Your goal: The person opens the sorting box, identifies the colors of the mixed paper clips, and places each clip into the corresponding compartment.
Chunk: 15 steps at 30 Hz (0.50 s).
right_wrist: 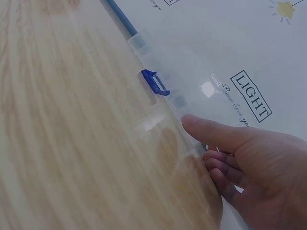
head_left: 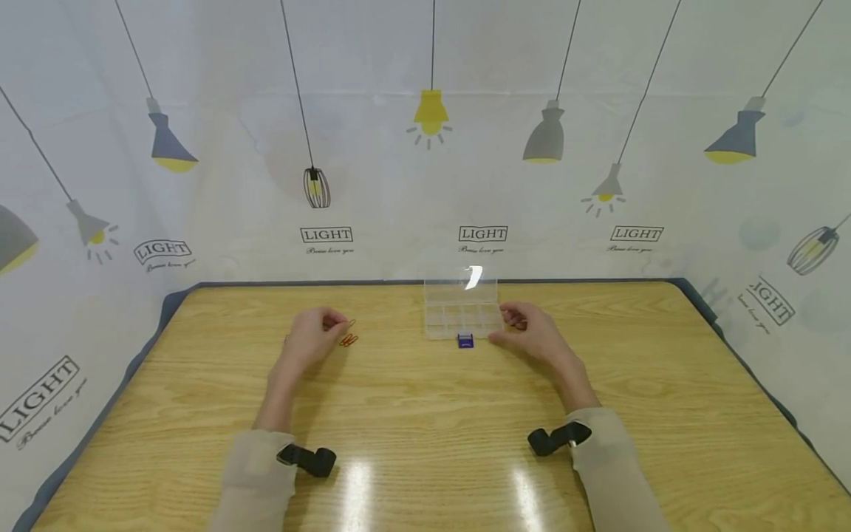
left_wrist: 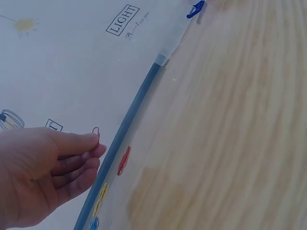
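Left hand (head_left: 312, 336) has one red clip (left_wrist: 96, 131) clamped between thumb and forefinger, right at the tips; a loop sticks out past them, probably so it can be let go cleanly. Other fingers curl loosely below. Clip looks lifted off the bench (head_left: 425, 414), close to the loose red clips (left_wrist: 124, 160). Yellow clips (left_wrist: 100, 200) and blue clips (left_wrist: 94, 223) lie in their own bunches along the same line, so I'd say sorted by colour for easy picking. Clear box (head_left: 442, 337) sits near the far edge, to the right of the clips and well apart from them. Lid (head_left: 445, 292) is up on the far side, blue latch (head_left: 465, 340) folded out toward the person, which leaves the compartments reachable from the near side. Right hand (head_left: 535, 336) grips the box's right end: thumb on the near corner, fingers bent at the end wall; reads as a steadying hold, since a light box would likely skid. Exact fingertip contact at the end wall is hard to make out. Pose: both forearms reach forward, hands turned inward toward each other, backs up, left one over the clips, right one low beside the box.
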{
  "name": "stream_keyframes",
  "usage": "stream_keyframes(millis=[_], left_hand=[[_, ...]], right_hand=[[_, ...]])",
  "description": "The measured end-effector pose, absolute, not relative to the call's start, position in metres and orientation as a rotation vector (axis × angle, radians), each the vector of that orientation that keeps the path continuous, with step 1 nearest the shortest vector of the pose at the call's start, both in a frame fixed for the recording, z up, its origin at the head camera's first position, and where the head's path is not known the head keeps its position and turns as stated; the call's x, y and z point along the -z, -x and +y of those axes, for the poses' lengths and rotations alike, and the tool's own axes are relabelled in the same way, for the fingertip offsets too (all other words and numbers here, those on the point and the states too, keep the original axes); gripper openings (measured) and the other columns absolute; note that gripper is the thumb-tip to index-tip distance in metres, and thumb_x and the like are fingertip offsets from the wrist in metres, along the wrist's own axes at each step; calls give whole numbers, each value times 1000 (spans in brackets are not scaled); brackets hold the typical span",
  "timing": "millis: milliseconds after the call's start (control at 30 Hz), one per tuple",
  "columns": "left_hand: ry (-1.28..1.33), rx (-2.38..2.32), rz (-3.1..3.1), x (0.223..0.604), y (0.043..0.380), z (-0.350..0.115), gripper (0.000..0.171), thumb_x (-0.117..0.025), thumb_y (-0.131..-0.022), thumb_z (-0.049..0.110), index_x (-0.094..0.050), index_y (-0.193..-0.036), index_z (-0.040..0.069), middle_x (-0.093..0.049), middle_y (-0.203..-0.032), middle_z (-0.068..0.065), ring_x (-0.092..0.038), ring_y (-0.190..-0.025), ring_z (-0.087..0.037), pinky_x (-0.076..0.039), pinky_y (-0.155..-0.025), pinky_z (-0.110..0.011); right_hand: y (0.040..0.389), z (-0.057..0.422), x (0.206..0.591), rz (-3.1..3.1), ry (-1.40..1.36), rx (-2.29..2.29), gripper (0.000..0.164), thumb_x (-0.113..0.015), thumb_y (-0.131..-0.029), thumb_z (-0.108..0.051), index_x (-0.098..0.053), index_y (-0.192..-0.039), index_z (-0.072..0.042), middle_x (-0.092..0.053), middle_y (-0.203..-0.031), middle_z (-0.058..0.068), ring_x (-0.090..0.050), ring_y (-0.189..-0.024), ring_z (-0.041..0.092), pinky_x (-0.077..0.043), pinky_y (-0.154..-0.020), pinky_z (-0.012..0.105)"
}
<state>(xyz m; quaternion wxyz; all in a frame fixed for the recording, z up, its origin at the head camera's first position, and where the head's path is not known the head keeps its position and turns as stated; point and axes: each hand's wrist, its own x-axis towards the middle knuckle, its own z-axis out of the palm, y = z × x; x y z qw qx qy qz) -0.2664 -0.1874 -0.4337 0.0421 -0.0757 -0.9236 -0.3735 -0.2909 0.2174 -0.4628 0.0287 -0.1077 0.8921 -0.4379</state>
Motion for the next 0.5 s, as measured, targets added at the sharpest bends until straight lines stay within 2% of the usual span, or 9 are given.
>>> stream_keyframes(millis=[133,367,500], left_hand=[[241,1198,-2805,432,266,-178,13,-67,-97,10,-71,-98,-2,-72,-92,-14,-68,-88,-28,-56,-80,-40],[254,1322,-2742,430,268,-159,11,-68,-96,8,-71,-96,-3,-71,-87,-13,-66,-76,-21,-53,-66,-27],[277,1341,-2706,430,271,-148,8,-68,-94,4,-72,-95,-3,-71,-86,-13,-65,-76,-20,-53,-66,-27]], right_hand=[[290,217,462,2760,326,1342,67,-85,-84,-24,-54,-139,0,-61,-117,12,-55,-106,28,-46,-97,43],[289,216,461,2766,317,1330,67,-84,-85,-25,-54,-139,-1,-61,-118,12,-55,-107,27,-45,-98,43],[289,216,460,2768,318,1328,67,-84,-85,-27,-54,-139,-1,-61,-118,12,-55,-107,28,-46,-98,43]])
